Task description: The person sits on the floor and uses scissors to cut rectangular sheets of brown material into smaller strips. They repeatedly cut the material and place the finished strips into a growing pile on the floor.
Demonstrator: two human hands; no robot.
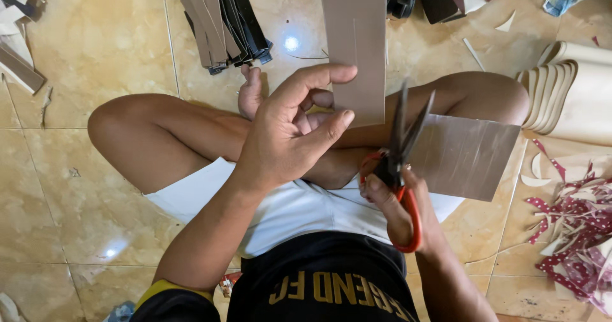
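Hands (pixel 287 137) around brown sheet (pixel 357 48), scissors (pixel 398 156)

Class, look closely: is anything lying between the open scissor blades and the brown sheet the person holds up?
Nothing visible does. The scissors in the right hand stand open beside the brown sheet, which the left hand pinches.

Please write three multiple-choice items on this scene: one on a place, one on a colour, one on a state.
1. Where does the stack of cut strips lie?
A. on the floor tiles beyond the knees
B. on the lap
C. in a box

2. What colour are the handles of the scissors?
A. blue
B. red-orange
C. green

3. How are the scissor blades?
A. shut
B. open
C. hidden

Answers: 1 A, it lies on tile; 2 B, red-orange loops around the right hand; 3 B, blades spread in a V beside the brown sheet that the left hand pinches.
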